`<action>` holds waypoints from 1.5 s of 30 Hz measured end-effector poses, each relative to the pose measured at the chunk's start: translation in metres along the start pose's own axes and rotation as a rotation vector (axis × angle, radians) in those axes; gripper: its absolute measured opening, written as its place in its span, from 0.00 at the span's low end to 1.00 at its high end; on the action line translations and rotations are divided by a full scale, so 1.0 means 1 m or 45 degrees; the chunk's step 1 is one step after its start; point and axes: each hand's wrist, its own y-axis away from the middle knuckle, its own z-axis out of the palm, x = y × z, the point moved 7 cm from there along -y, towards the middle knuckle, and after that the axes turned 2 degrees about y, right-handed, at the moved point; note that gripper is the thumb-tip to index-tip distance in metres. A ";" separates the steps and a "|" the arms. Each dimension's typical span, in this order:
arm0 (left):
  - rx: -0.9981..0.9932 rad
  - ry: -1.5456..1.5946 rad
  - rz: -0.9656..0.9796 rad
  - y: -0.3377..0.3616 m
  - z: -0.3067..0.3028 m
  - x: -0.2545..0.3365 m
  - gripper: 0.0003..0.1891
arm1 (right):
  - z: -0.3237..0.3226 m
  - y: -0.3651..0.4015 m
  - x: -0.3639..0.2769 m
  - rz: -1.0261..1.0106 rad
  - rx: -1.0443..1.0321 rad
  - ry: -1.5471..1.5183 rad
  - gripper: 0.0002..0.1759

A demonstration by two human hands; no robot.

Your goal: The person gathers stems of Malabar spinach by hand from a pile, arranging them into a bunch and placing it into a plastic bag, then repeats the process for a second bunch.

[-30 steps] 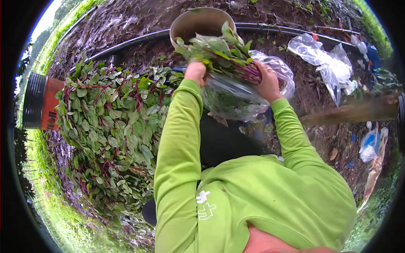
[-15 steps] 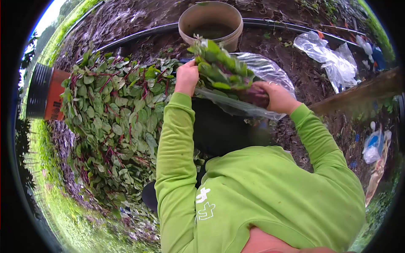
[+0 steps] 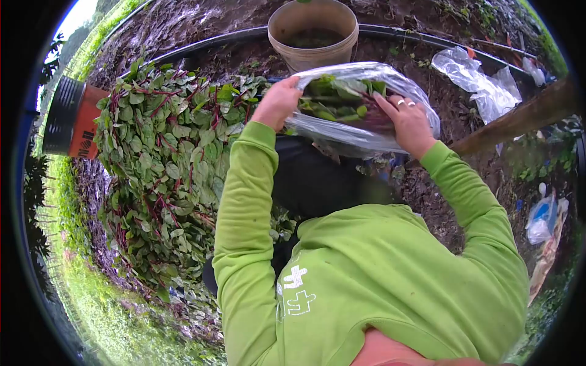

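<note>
- Upper middle: leafy bunch (image 3: 332, 107) lies in clear plastic bag (image 3: 351, 130); left hand (image 3: 278, 105) has fingers clamped on its rim
- Right hand (image 3: 414, 127): fingers a little apart by the stems; whether they grip, I cannot tell
- Better to hold the mouth wide and press leaves gently
- Around: muddy ground (image 3: 210, 18), leaf pile (image 3: 165, 161) at left, bucket (image 3: 314, 58) at top

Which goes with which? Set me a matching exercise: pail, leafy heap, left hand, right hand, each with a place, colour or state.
Things:
1. Open pail
2. Leafy heap
3. Left hand
4. Right hand

Descriptions:
A. Wears rings
B. Tan, beyond the clear bag
C. Grips the bag's rim, no ring visible
D. Green with reddish stems

Pairs: 1-B, 2-D, 3-C, 4-A
</note>
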 end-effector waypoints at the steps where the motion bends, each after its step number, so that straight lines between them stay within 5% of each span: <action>1: -0.022 -0.026 -0.021 -0.001 -0.005 -0.003 0.23 | -0.009 -0.003 -0.003 0.028 0.061 -0.011 0.34; 4: 0.026 0.214 -0.120 -0.003 -0.015 0.011 0.21 | 0.024 0.020 -0.021 -0.285 -0.131 0.088 0.38; 5: -0.034 0.149 -0.116 -0.003 -0.014 0.004 0.21 | 0.043 0.035 -0.023 -0.328 -0.438 0.166 0.40; 8: 0.128 0.165 -0.133 -0.001 -0.008 0.008 0.20 | 0.050 0.041 -0.021 -0.262 -0.529 0.144 0.41; 13: 0.006 0.016 -0.151 -0.001 -0.025 0.010 0.24 | 0.036 0.033 -0.010 -0.204 -0.634 -0.086 0.33; 19: 0.079 -0.011 0.005 -0.010 -0.018 0.027 0.21 | 0.028 0.004 0.021 -0.153 -0.886 -0.110 0.41; 22: 0.092 0.346 0.044 0.012 -0.067 0.048 0.21 | 0.005 -0.013 0.023 0.068 -0.765 -0.339 0.31; 26: 0.557 0.177 0.166 0.082 -0.201 0.027 0.21 | -0.054 -0.057 0.006 0.343 -0.333 -0.783 0.24; 30: 0.987 0.048 -0.145 0.133 -0.292 -0.099 0.18 | -0.099 -0.132 -0.070 -0.022 0.249 -1.000 0.20; 31: 0.990 0.011 -0.095 0.135 -0.292 -0.127 0.16 | -0.094 -0.149 -0.094 -0.184 0.296 -1.105 0.19; 35: 1.018 -0.554 -0.086 0.107 -0.270 -0.194 0.12 | -0.011 -0.213 -0.186 -0.461 -0.258 -1.382 0.19; 40: 0.985 -1.255 0.165 0.023 -0.244 -0.212 0.11 | 0.123 -0.223 -0.256 -0.543 -0.489 -0.792 0.12; 42: 1.029 -1.442 0.021 0.005 -0.247 -0.223 0.11 | 0.127 -0.209 -0.263 -0.769 -0.647 -0.562 0.09; 45: 1.030 -1.575 -0.215 0.006 -0.242 -0.193 0.11 | 0.131 -0.218 -0.256 -0.683 -0.678 -0.586 0.09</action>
